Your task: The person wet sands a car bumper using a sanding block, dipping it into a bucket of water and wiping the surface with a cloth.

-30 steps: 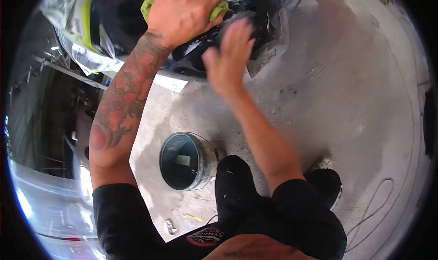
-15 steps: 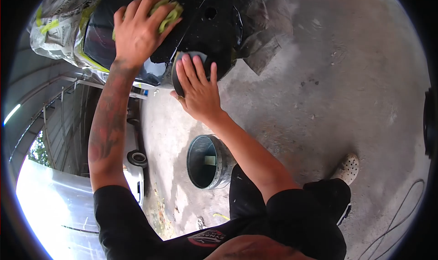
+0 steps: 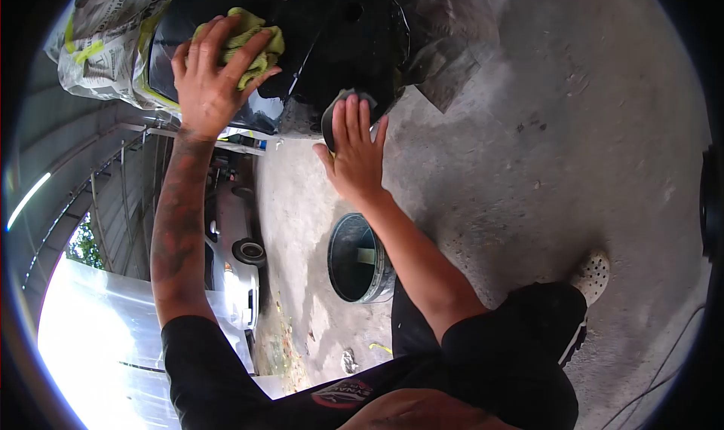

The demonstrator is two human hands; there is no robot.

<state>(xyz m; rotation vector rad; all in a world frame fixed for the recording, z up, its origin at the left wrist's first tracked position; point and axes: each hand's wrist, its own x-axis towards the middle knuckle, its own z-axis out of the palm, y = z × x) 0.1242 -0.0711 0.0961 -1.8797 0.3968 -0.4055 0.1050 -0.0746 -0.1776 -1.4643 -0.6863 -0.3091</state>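
A black, wet-looking car body panel [image 3: 317, 61] fills the top of the head view. My left hand [image 3: 205, 91] is curled over a yellow-green cloth [image 3: 260, 49] and presses it against the panel. Farther right, my right hand [image 3: 356, 151] lies with its fingers stretched along a dark grey piece of sandpaper [image 3: 329, 127], holding it to the panel's lower edge. The palm and fingers cover most of the sandpaper.
Taped newspaper [image 3: 105, 68] masks the area left of the panel, and plastic sheeting [image 3: 449, 72] hangs at its right. A dark bucket [image 3: 351, 260] of water stands on the concrete floor [image 3: 528, 181] below. A parked vehicle [image 3: 237, 241] is behind, and a cable [image 3: 656, 377] lies lower right.
My right hand has slid right and slightly down along the panel edge with the sandpaper. The left hand and cloth have shifted a little left and down. The whole view has moved slightly.
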